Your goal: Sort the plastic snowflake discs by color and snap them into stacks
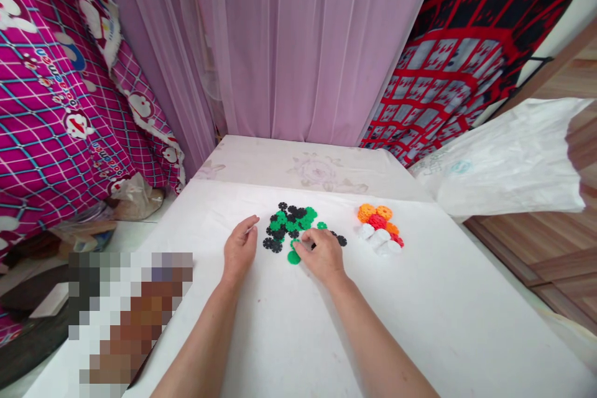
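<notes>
My left hand (pixel 240 250) hovers over the white cloth, left of a mixed pile of notched plastic discs. Its thumb and fingers are apart, with nothing visible between them. My right hand (pixel 326 254) is at the pile's near right side, thumb and forefinger curled in a pinch at a small green notched disc (pixel 293 242); the fingers partly cover it. Just below the thumb lies a green stack of discs (pixel 293 257). Black discs (pixel 276 246) and green discs (pixel 305 217) overlap in the pile. A black disc (pixel 342 240) lies beyond my right knuckles.
To the right are grouped orange discs (pixel 367 212), red discs (pixel 377 221) and white discs (pixel 381 238). The white-covered table (pixel 289 336) meets a flowered cloth (pixel 261 158) and purple curtain (pixel 289 43). A white plastic bag (pixel 504 158) hangs by the right edge; a blurred-out object (pixel 144 317) lies left.
</notes>
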A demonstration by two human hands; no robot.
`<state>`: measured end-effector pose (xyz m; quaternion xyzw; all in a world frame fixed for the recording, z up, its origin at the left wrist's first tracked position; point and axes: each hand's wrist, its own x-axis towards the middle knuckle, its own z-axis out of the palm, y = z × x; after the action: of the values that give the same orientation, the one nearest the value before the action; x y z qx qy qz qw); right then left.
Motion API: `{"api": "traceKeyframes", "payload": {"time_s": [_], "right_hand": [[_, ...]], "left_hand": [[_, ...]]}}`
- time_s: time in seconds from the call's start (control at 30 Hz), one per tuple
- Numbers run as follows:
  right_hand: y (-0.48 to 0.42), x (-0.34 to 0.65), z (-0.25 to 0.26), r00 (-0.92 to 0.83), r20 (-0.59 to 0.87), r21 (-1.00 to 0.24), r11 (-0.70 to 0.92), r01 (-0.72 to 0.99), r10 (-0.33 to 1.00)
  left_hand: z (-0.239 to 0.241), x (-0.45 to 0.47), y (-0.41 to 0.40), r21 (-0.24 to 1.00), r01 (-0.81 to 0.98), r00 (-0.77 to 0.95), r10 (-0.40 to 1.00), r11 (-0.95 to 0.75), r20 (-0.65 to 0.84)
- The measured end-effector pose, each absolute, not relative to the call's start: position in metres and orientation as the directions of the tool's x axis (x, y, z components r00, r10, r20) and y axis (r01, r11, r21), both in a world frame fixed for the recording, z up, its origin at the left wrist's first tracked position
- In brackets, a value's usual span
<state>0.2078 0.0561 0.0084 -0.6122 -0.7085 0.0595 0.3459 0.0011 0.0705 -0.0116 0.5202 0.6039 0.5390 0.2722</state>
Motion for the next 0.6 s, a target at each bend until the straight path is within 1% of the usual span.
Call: {"api": "traceKeyframes", "payload": {"time_s": [0.1, 0.27, 0.33, 0.4, 0.5, 0.6], "right_hand": [[0.062, 0.196, 0.018, 0.003, 0.279, -0.488, 0.139, 0.862, 0.96], [0.07, 0.199, 0.035, -0.016, 0.066, -0.414, 0.042, 0.909, 0.998], [0.068, 0.204, 0.041, -0.012, 0.002, -0.388, 0.012, 0.922, 1.0], [0.062, 0.209, 0.046, -0.03, -0.007, -0.358, 0.026, 0.933, 1.0], [0.051, 0.212, 0.045, -0.098, 0.042, -0.324, 0.107, 0.94, 0.994], [0.046, 0.213, 0.038, -0.127, 0.102, -0.327, 0.154, 0.932, 0.987]], "left_hand": [[-0.013, 0.0, 0.071, 0.93, 0.346, -0.307, 0.922, -0.122, 0.235], [-0.01, 0.0, 0.07, 0.929, 0.349, -0.306, 0.921, -0.126, 0.24], [-0.009, 0.001, 0.07, 0.931, 0.344, -0.306, 0.922, -0.125, 0.237], [-0.009, 0.001, 0.07, 0.934, 0.335, -0.312, 0.922, -0.121, 0.231], [-0.01, 0.002, 0.07, 0.934, 0.337, -0.316, 0.92, -0.119, 0.231], [-0.012, 0.001, 0.07, 0.932, 0.343, -0.315, 0.921, -0.116, 0.23]]}}
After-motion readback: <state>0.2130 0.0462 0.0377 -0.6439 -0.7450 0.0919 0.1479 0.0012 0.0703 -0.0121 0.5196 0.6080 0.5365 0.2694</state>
